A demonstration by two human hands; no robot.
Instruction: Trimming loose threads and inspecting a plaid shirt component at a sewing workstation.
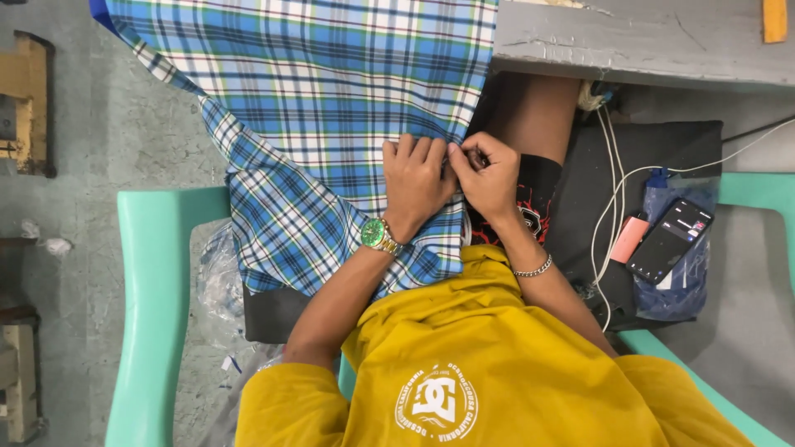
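Observation:
A blue, white and green plaid cloth (331, 91) drapes from the table down over my lap. My left hand (416, 178), with a green-faced wristwatch (377, 234) on its wrist, rests flat on the cloth and pinches its right edge. My right hand (489, 178), wearing a silver chain bracelet (534, 268), is closed on the same edge right beside the left. Whatever small thing the right fingers may hold is hidden. I wear a yellow shirt (472, 372) and sit on a mint green plastic chair (153, 306).
A grey table edge (646, 41) runs across the top right. To my right a dark cushion (596, 207) carries a smartphone (669, 240), a pink power bank (629, 237) and white cables. A clear plastic bag (219, 290) lies on the chair at left. Concrete floor lies on the left.

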